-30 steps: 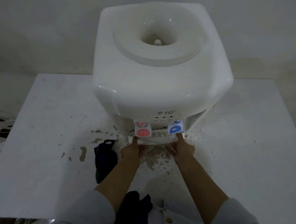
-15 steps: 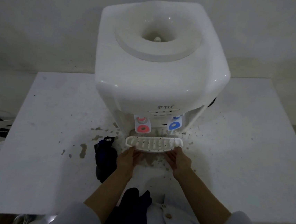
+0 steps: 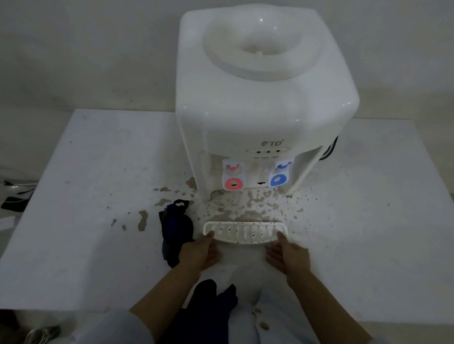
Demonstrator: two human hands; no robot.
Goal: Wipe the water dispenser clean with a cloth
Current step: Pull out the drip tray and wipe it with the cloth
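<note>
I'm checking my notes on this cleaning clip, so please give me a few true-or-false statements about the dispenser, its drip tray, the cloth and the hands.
1. The drip tray sits slotted in the water dispenser. False: it lies out on the table, in front of the dispenser.
2. The left hand and right hand are at opposite ends of the tray. True.
3. The dark cloth is in the right hand. False: it lies on the table beside the left hand.
4. The red tap is left of the blue tap in the head view. True.
5. A bottle stands on the dispenser. False: its top is bare.
</note>
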